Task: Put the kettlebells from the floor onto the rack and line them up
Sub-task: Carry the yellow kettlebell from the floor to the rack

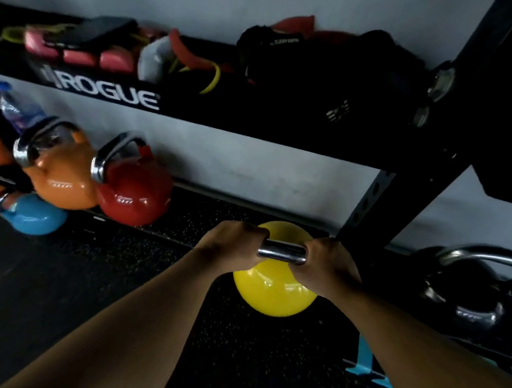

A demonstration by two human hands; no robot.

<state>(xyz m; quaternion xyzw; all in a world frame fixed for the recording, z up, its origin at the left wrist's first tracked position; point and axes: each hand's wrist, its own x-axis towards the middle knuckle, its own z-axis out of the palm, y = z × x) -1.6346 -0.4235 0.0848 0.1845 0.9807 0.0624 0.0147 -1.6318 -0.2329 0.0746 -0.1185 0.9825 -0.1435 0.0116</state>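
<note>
A yellow kettlebell with a chrome handle sits low in the middle of the view, over the dark floor. My left hand and my right hand both grip its handle, one at each end. To the left, a red kettlebell and an orange kettlebell stand side by side on the low shelf of the black rack. A blue kettlebell lies below them at the far left. Whether the yellow kettlebell touches the floor is unclear.
A black kettlebell sits at the right by the rack's upright. The upper shelf marked ROGUE holds bands, pads and dark bags. A plastic water bottle stands behind the orange kettlebell. The grey wall is right behind.
</note>
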